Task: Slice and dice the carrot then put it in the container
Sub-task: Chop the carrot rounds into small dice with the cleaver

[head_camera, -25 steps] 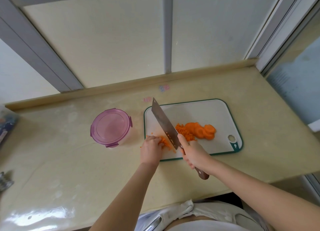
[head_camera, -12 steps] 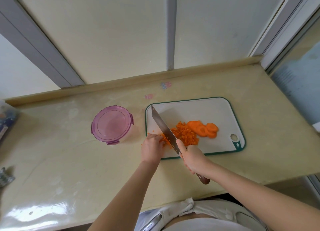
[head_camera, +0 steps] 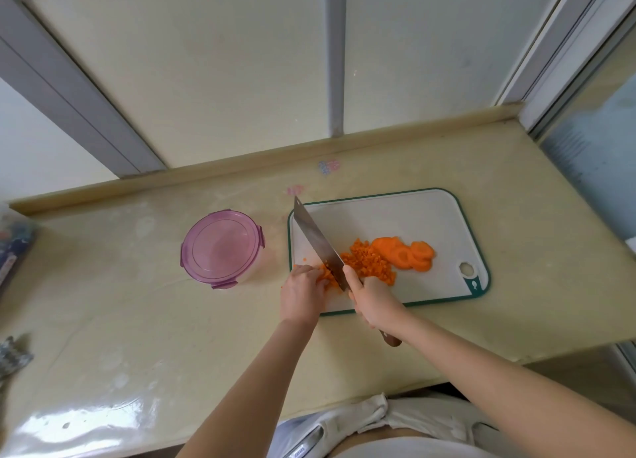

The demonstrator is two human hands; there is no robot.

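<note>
A white cutting board (head_camera: pixel 406 216) with a green rim lies on the beige counter. On it are a heap of diced carrot (head_camera: pixel 370 263) and, to its right, several round carrot slices (head_camera: pixel 409 256). My right hand (head_camera: pixel 373 301) grips the brown handle of a cleaver (head_camera: pixel 318 242), whose blade points up-left and comes down on carrot pieces (head_camera: pixel 325 277) at the board's left front. My left hand (head_camera: pixel 303 292) rests curled on those pieces, just left of the blade. A round container with a closed purple lid (head_camera: pixel 222 247) stands left of the board.
The counter (head_camera: pixel 137 337) ends at a raised back ledge against wall panels and drops off at the front edge near my body. A patterned packet (head_camera: pixel 13 251) lies at the far left edge, and another small object (head_camera: pixel 12 356) sits lower left.
The blade came down into the carrot pieces and lifted slightly again at its tip. My left hand stayed on the pieces. The diced heap beside the blade has grown.
</note>
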